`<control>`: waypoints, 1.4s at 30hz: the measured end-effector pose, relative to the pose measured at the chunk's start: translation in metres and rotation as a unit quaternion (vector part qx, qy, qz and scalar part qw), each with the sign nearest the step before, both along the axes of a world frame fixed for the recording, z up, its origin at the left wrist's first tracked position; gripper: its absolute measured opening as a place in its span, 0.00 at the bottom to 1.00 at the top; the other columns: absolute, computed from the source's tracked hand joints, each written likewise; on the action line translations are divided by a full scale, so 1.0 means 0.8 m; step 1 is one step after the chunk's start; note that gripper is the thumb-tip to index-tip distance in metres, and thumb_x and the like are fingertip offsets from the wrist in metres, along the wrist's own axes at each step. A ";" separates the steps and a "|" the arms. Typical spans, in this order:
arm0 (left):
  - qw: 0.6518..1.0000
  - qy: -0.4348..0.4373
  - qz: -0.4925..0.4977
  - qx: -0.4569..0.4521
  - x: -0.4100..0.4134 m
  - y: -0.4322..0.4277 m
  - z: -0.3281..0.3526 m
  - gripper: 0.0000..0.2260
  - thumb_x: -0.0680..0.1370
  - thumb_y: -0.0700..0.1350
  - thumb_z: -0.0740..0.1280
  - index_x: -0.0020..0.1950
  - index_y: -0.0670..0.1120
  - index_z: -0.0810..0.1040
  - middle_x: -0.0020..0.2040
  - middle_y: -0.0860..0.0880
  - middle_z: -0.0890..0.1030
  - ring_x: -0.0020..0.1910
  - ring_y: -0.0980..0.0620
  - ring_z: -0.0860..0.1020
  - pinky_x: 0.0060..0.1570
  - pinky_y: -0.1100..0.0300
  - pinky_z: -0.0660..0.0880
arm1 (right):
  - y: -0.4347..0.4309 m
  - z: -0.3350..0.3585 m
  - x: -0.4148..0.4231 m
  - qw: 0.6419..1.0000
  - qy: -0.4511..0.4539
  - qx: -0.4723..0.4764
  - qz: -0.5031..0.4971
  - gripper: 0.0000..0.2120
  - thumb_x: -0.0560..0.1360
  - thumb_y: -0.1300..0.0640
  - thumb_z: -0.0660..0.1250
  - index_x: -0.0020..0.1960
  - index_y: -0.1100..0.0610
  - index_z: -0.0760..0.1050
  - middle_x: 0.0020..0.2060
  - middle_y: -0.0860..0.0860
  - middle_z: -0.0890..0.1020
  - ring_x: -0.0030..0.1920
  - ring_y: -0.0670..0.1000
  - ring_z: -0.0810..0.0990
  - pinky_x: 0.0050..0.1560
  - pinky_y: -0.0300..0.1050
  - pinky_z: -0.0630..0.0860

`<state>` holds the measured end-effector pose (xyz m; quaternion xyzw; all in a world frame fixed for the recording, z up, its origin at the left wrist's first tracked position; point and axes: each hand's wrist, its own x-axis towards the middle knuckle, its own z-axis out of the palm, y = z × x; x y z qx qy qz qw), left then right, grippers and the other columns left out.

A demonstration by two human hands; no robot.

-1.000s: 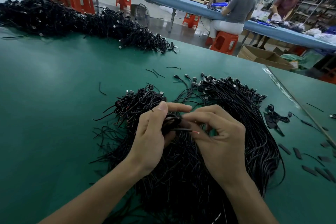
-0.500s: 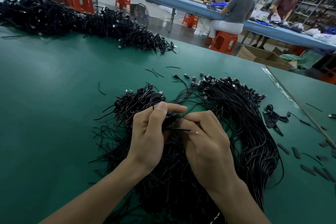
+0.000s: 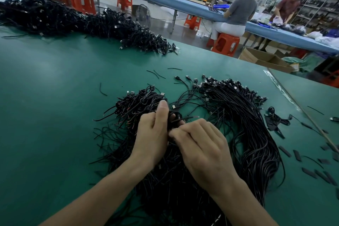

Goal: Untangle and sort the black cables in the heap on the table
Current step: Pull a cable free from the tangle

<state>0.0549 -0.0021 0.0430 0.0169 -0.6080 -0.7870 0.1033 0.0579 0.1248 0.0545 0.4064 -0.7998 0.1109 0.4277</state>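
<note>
Green table (image 3: 55,115) fills my view, with the working heap of black cables (image 3: 165,185) dead centre, just under the person's forearms. The heap's right side is a combed bundle (image 3: 247,130) with plugs lined up at the far end. Its left side is a knotted clump (image 3: 139,102), unsorted. A second long pile (image 3: 73,20) lies well apart along the far edge. The left hand (image 3: 152,137) is curled round one looped cable (image 3: 175,117) lifted just above the heap, thumb upright along it. The right hand (image 3: 203,150) has its fingers bent, tips pressed up against the left and pinching low on the same loop, though the pads are partly hidden from me. I judge the step as freeing a single cable from the tangle, with most of the clump left to do. The next move likely calls for drawing the free end through the loop and laying the cable on the combed side. Against half a second ago, the right hand has rolled knuckles-up and closed in on the left, and the red-tipped end it pinched no longer shows.
</note>
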 end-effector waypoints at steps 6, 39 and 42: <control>0.930 -0.209 -0.285 -0.101 -0.001 -0.026 0.005 0.21 0.83 0.55 0.58 0.31 0.49 0.72 0.25 0.52 0.63 0.21 0.56 0.58 0.22 0.67 0.55 | 0.002 0.037 0.012 0.987 -0.017 0.149 0.051 0.10 0.75 0.69 0.66 0.40 0.58 0.81 0.38 0.52 0.80 0.39 0.53 0.79 0.35 0.49 0.73; 0.880 -0.115 -0.391 -0.243 0.013 -0.028 0.015 0.13 0.80 0.40 0.68 0.44 0.32 0.71 0.29 0.49 0.63 0.25 0.55 0.60 0.23 0.63 0.58 | 0.020 0.058 0.016 0.935 -0.324 0.142 0.004 0.02 0.74 0.61 0.73 0.45 0.55 0.82 0.45 0.47 0.81 0.45 0.51 0.79 0.44 0.49 0.79; 0.880 -0.136 -0.381 -0.248 0.014 -0.026 0.015 0.13 0.80 0.41 0.68 0.47 0.31 0.71 0.29 0.48 0.63 0.24 0.55 0.60 0.22 0.64 0.59 | 0.017 0.057 0.017 0.938 -0.299 0.172 -0.033 0.05 0.72 0.61 0.76 0.44 0.53 0.82 0.43 0.47 0.81 0.43 0.52 0.78 0.43 0.49 0.78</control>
